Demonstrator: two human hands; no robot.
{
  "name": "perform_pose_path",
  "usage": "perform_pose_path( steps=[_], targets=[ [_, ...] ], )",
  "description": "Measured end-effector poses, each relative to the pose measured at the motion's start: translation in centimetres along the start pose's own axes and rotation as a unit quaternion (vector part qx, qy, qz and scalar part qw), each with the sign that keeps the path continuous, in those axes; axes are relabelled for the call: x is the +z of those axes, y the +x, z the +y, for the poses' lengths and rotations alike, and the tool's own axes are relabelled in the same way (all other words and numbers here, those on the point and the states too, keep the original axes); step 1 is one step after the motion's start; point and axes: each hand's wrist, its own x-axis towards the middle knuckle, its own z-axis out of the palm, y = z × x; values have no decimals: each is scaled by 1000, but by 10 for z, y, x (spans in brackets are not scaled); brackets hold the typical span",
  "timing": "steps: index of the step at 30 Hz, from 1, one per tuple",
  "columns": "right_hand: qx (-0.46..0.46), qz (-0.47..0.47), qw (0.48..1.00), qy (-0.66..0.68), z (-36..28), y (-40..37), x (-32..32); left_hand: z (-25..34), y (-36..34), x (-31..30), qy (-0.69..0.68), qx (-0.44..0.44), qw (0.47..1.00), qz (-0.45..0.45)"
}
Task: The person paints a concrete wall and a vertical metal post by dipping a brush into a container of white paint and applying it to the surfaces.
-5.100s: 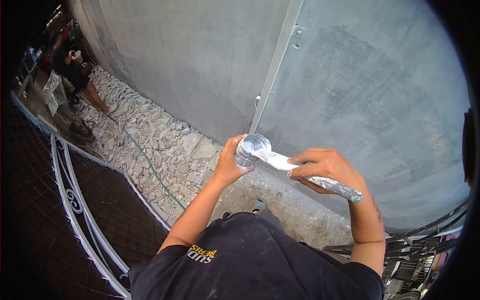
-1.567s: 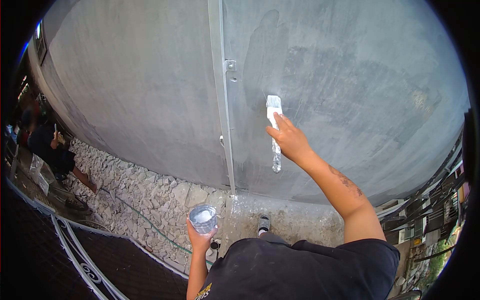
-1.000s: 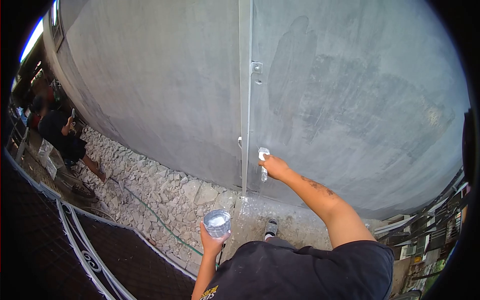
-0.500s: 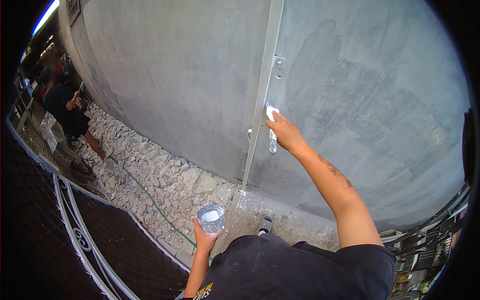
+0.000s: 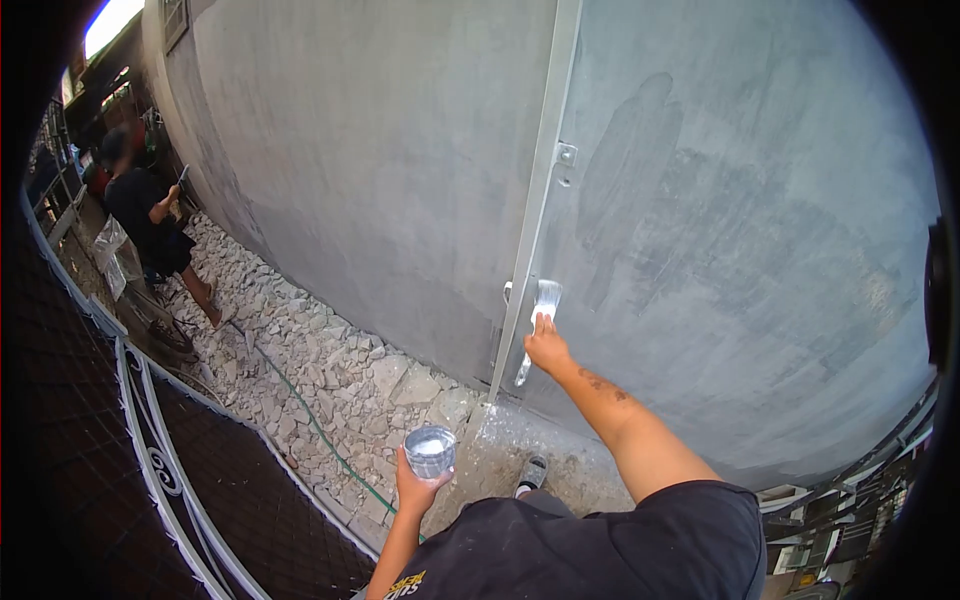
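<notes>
My right hand (image 5: 547,347) is closed around a paintbrush (image 5: 547,296), its bristles pointing up against the grey wall (image 5: 660,250). The bristles lie just right of the pale vertical pipe (image 5: 541,180), and the paint-smeared handle end shows below my fingers. A small metal bracket (image 5: 566,154) sits on the pipe higher up. Low in front of me, my left hand (image 5: 420,487) grips a clear container (image 5: 430,452) from below and the side. Something white is inside it.
Broken rubble (image 5: 320,350) covers the ground along the wall, with a green hose (image 5: 318,425) across it. A person (image 5: 150,215) stands at the far left, holding a thin object. A metal railing (image 5: 150,430) curves along my left. My sandalled foot (image 5: 533,472) is on concrete.
My right hand and the paintbrush have moved down along the pipe, and the bristles now show clearly. My left hand still holds the container. The view has shifted slightly.
</notes>
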Motion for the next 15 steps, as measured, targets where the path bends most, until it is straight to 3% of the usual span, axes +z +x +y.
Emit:
perform_pose_path(
  steps=[6,10,15],
  targets=[
    [44,-123,982,140,-41,-26,15,5,-11,-3,39,-51,998,-17],
    [82,-113,977,161,-14,-20,14,-7,-14,-5,-4,-40,999,-12],
    [78,-17,989,124,3,2,-71,-21,-6,-12,0,-40,999,-27]
  ],
)
